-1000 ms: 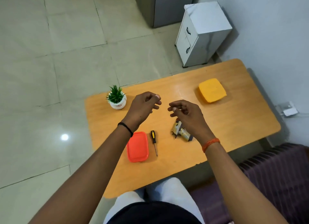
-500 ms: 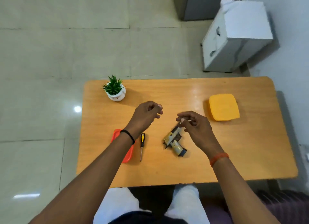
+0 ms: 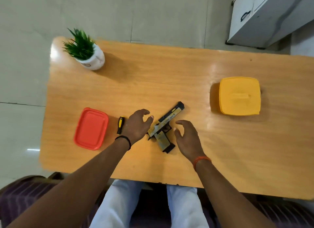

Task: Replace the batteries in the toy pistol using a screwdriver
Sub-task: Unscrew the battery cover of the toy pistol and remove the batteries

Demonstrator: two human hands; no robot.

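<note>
Orange-brown wood, glossy with glare, makes up the long rectangular table (image 3: 169, 78) that fills most of the head view. Beyond its far right corner stands a white cabinet with dark drawer handles (image 3: 265, 15) on the pale tiled floor. On the table's right side sits a square yellow plastic box with its lid on (image 3: 239, 95); on the left lies a flat red rectangular plastic lid or tray (image 3: 91, 128). At the far left corner stands a small green spiky plant in a round white pot (image 3: 86, 50). Both bare hands hover low over the table's near middle, each with fingers spread and loosely bent, gripping nothing. The left hand (image 3: 137, 127) and the right hand (image 3: 187, 139) flank the gold-and-black toy pistol (image 3: 165, 126), which lies flat between them, barrel angled away to the right. Just left of the left hand lies a small screwdriver with a yellow-and-black handle (image 3: 121, 124), its shaft hidden under that hand.
</note>
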